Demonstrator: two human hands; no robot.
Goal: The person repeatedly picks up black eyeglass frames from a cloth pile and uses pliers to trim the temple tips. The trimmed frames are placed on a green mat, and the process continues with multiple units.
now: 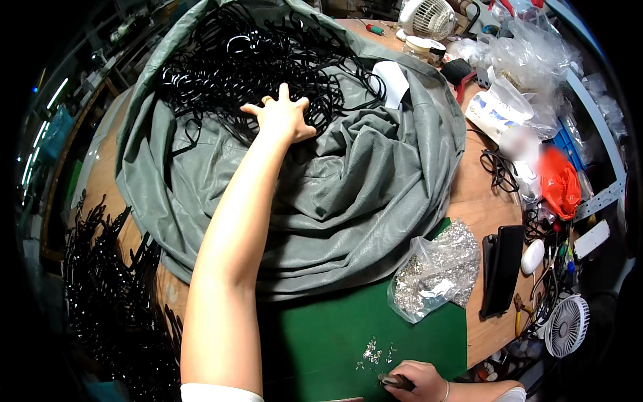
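Note:
My left hand (282, 120) reaches forward with its fingers spread, over the near edge of a tangled heap of shiny black cords (221, 74). It grips none of them. The heap lies in a large grey-green fabric sack (362, 221) with rumpled sides. At the lower edge, my right hand (418, 380) is closed around a small dark tool with a metal end (396, 382); its kind is hard to tell. Just beyond that hand, small silvery metal bits (372, 352) lie scattered on a green mat (315, 342). A clear plastic bag (435, 275) full of such bits rests beside the sack.
More black cords (110, 308) hang in a bundle at the left table edge. To the right are a black phone-like object (504, 271), yellow-handled pliers (521, 315), a small white fan (567, 325) and a red plastic bag (560, 184). Another fan (429, 19) stands at the back.

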